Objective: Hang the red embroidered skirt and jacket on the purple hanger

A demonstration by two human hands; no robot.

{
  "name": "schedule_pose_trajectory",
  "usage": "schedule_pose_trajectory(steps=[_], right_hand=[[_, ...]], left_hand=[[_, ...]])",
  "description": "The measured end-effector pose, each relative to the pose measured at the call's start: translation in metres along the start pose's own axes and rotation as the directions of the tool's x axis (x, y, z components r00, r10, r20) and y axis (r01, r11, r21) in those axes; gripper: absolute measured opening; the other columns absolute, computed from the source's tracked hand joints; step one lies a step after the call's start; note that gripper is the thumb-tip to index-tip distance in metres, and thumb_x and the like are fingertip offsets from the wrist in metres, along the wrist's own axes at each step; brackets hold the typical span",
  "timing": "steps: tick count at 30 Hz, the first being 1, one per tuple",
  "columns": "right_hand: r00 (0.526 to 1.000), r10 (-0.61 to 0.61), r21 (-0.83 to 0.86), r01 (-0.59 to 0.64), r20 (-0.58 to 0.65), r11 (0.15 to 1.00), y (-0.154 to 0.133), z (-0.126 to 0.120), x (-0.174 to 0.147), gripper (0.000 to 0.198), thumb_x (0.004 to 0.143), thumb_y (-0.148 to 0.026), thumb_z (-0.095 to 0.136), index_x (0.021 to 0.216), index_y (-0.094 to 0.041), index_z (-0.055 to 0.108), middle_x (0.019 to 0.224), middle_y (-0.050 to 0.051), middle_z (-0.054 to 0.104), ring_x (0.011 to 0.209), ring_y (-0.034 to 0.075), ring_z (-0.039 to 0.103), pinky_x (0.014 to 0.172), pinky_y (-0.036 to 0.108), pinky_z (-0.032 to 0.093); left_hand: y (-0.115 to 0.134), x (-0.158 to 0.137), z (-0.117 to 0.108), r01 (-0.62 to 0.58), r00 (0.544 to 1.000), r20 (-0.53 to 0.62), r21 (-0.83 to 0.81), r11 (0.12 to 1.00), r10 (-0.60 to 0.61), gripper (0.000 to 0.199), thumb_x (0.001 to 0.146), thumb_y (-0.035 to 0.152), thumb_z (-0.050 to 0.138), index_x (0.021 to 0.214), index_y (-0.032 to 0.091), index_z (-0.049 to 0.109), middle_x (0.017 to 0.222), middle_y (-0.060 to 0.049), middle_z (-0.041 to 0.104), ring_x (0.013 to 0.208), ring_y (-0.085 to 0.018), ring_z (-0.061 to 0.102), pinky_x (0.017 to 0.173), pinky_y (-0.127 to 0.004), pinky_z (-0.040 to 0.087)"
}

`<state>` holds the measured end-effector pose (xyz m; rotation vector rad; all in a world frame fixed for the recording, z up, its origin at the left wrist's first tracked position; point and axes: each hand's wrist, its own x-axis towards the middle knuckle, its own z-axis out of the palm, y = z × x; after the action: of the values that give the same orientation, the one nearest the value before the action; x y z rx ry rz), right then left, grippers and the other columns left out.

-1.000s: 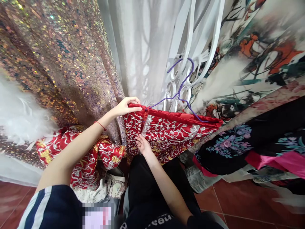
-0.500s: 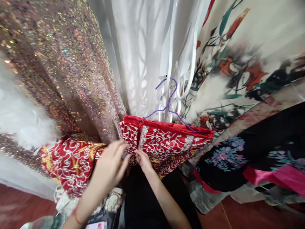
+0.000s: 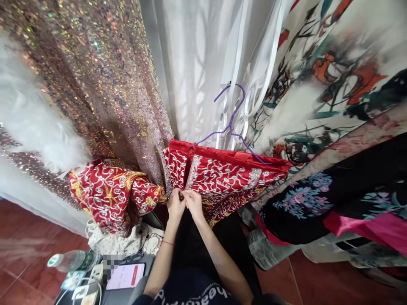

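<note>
A red skirt with silver and gold embroidery hangs from a purple wire hanger. A narrow slit runs down its front from a small knotted red fastening on the waistband. At the slit's lower end my left hand and my right hand meet, fingertips closed in a pinch. Both grip the skirt's edges there; any small fastener between the fingertips is hidden. To the left of my hands lies another piece of red embroidered clothing, bunched up.
A sequined curtain and white feathery trim are at left. Behind the skirt stand white scrolled metalwork and a white curtain. Black floral fabric hangs at right. A phone and a bottle lie at lower left.
My left hand has moved from above the skirt's left part down to the slit, beside my right hand, and its fingers have closed. The view has shifted, showing the phone and bottle more fully.
</note>
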<state>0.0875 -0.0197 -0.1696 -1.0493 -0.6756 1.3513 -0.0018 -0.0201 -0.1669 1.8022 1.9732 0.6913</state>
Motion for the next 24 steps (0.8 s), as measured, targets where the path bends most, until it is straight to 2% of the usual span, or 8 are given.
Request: schedule_pose_trajectory(steps=[3, 9, 13, 15, 19, 24], right_hand=[[1.0, -0.014, -0.014, 0.014, 0.007, 1.0, -0.002, -0.001, 0.001, 0.04, 0.059, -0.055, 0.082, 0.066, -0.018, 0.069, 0.053, -0.002, 0.061, 0.039, 0.006, 0.039, 0.037, 0.022, 0.025], [0.999, -0.04, -0.002, 0.04, -0.003, 0.999, -0.008, 0.0, -0.001, 0.043, 0.061, -0.059, 0.079, 0.064, -0.018, 0.065, 0.044, -0.005, 0.053, 0.033, 0.006, 0.037, 0.035, 0.023, 0.025], [0.997, -0.079, 0.021, 0.079, -0.022, 0.997, -0.017, 0.006, -0.006, 0.043, 0.065, -0.059, 0.077, 0.066, -0.018, 0.063, 0.048, -0.004, 0.055, 0.033, 0.007, 0.041, 0.036, 0.023, 0.028], [0.994, -0.108, 0.027, 0.109, -0.032, 0.994, -0.028, 0.012, -0.009, 0.042, 0.068, -0.058, 0.076, 0.07, -0.018, 0.065, 0.05, -0.004, 0.056, 0.033, 0.007, 0.042, 0.036, 0.022, 0.028], [0.982, -0.184, 0.04, 0.186, -0.045, 0.982, -0.061, 0.024, -0.01, 0.037, 0.073, -0.054, 0.075, 0.077, -0.018, 0.067, 0.054, -0.004, 0.059, 0.036, 0.005, 0.043, 0.038, 0.021, 0.031], [0.961, -0.27, 0.054, 0.273, -0.055, 0.96, -0.103, 0.039, -0.008, 0.037, 0.077, -0.052, 0.073, 0.078, -0.016, 0.065, 0.057, -0.003, 0.065, 0.034, 0.006, 0.047, 0.036, 0.02, 0.034]], left_hand=[[0.003, 0.009, 0.003, -0.015, 1.0, 0.015, 0.021, 1.0, 0.014, 0.012, 0.094, 0.021, 0.048, 0.094, 0.019, 0.059, 0.099, -0.011, 0.071, 0.095, -0.024, 0.069, 0.076, -0.03, 0.047], [0.003, 0.009, 0.012, -0.046, 0.998, 0.034, 0.028, 0.999, 0.045, 0.023, 0.093, 0.016, 0.047, 0.109, 0.017, 0.063, 0.114, -0.015, 0.071, 0.109, -0.025, 0.068, 0.085, -0.031, 0.048], [0.006, 0.002, 0.013, -0.043, 0.998, 0.043, 0.01, 0.999, 0.043, 0.028, 0.1, 0.02, 0.037, 0.105, 0.018, 0.065, 0.103, -0.011, 0.074, 0.096, -0.022, 0.071, 0.079, -0.029, 0.049], [0.008, -0.002, 0.014, -0.048, 0.997, 0.052, -0.004, 0.999, 0.049, 0.029, 0.1, 0.023, 0.038, 0.11, 0.019, 0.065, 0.104, -0.01, 0.074, 0.096, -0.022, 0.071, 0.078, -0.028, 0.049], [0.012, -0.011, 0.013, -0.052, 0.996, 0.067, -0.025, 0.998, 0.054, 0.033, 0.097, 0.022, 0.046, 0.126, 0.021, 0.06, 0.123, -0.011, 0.071, 0.11, -0.022, 0.069, 0.084, -0.027, 0.05], [0.013, -0.026, 0.008, -0.055, 0.994, 0.091, -0.035, 0.998, 0.058, 0.032, 0.097, 0.023, 0.045, 0.126, 0.02, 0.059, 0.125, -0.012, 0.07, 0.111, -0.024, 0.07, 0.084, -0.028, 0.05]])
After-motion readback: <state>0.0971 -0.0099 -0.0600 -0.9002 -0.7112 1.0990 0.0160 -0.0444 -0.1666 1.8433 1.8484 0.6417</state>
